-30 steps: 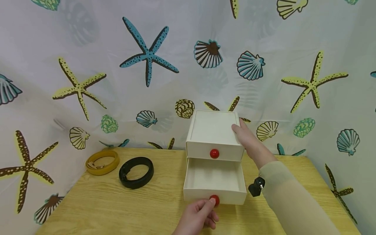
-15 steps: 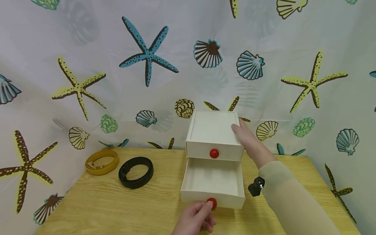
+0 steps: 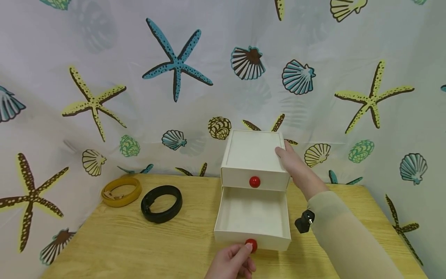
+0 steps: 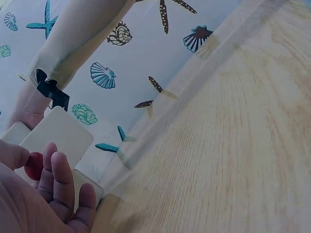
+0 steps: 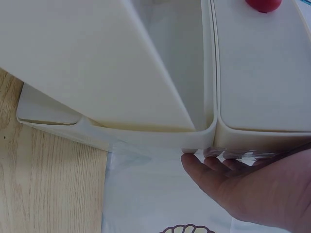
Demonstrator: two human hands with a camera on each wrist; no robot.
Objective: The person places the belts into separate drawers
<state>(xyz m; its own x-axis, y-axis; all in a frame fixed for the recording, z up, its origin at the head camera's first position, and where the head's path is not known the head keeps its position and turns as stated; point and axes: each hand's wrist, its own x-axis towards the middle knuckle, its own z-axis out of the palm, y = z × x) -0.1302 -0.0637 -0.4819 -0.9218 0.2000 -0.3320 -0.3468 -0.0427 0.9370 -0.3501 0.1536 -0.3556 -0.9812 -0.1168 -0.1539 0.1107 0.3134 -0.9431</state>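
Observation:
A small white drawer cabinet point(image 3: 256, 149) stands on the table, its top drawer point(image 3: 237, 178) closed under a red knob. Below that, a white drawer point(image 3: 271, 241) is pulled far out toward me, with nothing visible inside. My left hand point(image 3: 228, 263) pinches this drawer's red knob point(image 3: 252, 245) between thumb and index finger; in the left wrist view the other fingers point(image 4: 62, 182) extend away from the knob. At the upper right, my right hand point(image 3: 293, 162) grips the cabinet, thumb on its top edge. The right wrist view shows its fingers point(image 5: 206, 174) against the side wall.
A coiled yellow belt point(image 3: 121, 193) and a coiled black belt point(image 3: 161, 204) lie left of the cabinet on the wooden table point(image 3: 156, 244). A curtain point(image 3: 195, 112) printed with starfish and shells hangs behind. Another white front point(image 5: 46, 107) shows beneath the pulled-out drawer in the right wrist view.
The pulled-out drawer has come slightly farther toward me, with my left hand still on its knob. The right hand and the cabinet have stayed in place.

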